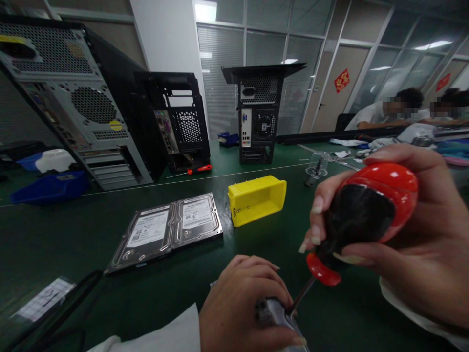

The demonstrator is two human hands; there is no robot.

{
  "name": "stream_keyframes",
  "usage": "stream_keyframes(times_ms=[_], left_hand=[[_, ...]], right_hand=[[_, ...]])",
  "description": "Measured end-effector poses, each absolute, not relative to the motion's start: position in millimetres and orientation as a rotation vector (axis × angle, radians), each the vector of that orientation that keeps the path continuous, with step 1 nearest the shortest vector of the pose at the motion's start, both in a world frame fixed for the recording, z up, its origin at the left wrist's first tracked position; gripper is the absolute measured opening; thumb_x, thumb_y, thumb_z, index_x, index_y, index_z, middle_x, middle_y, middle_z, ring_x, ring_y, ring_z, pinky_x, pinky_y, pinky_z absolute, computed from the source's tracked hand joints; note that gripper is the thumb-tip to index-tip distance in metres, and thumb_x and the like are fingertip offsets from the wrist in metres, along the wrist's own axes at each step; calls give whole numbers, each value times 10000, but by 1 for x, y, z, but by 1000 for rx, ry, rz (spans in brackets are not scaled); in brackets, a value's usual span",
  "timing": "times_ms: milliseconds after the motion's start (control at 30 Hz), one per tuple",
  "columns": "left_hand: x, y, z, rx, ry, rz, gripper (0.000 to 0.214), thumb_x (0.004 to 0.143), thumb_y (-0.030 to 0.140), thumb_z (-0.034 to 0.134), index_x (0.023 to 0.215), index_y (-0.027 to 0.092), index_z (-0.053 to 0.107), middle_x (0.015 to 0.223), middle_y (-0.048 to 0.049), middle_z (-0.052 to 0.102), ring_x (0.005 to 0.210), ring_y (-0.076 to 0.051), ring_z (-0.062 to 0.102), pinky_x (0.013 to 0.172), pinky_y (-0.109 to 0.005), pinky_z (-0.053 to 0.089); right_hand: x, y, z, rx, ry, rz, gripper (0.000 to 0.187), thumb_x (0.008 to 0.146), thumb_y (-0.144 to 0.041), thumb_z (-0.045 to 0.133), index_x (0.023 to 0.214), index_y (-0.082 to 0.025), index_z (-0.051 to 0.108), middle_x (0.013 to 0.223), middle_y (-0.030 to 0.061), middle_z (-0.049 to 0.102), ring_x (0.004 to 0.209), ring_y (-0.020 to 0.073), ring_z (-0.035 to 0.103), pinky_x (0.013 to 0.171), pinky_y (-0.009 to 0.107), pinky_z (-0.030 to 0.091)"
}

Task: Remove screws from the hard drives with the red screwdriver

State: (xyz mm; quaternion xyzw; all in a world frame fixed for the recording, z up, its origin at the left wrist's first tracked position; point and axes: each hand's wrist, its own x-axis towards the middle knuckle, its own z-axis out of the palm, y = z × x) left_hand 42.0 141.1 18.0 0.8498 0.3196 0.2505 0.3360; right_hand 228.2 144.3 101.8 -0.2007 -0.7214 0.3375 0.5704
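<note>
My right hand (432, 234) is closed around the red and black handle of a screwdriver (361, 210). The metal shaft slants down to the left, and its tip meets a small grey metal part. That grey metal part (280, 313) is gripped in my left hand (245, 298), near the bottom of the view; most of it is covered by the fingers, so its kind is unclear. Beyond my left hand, a yellow plastic bin (256, 199) lies on its side with small screws in it. Two hard drives (172, 227) lie side by side, labels up, to the left.
Computer cases (120, 112) stand along the back left, another case (258, 117) at the back middle. A second screwdriver (200, 169) lies before them. Blue bins (51, 188) sit at left, a black cable (62, 313) at lower left. Two people (394, 110) sit at the far right.
</note>
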Motion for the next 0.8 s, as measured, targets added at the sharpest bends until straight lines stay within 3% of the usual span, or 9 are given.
stream_keyframes(times_ms=[467,800], left_hand=[[41,141,18,2215,852,618,298,650,400,803,863,234,676,961,58,675,1027,-177,548,884,-293,314],[42,139,21,2215,868,597,274,662,399,795,837,231,669,965,53,676,1019,-182,546,890,-303,310]], right_hand=[[230,142,103,-518,-1693,795,551,732,-207,716,1161,-353,404,937,30,584,639,199,650,509,341,637],[230,145,103,-484,-1690,815,560,736,-156,715,1169,-317,399,950,39,591,669,194,658,531,348,640]])
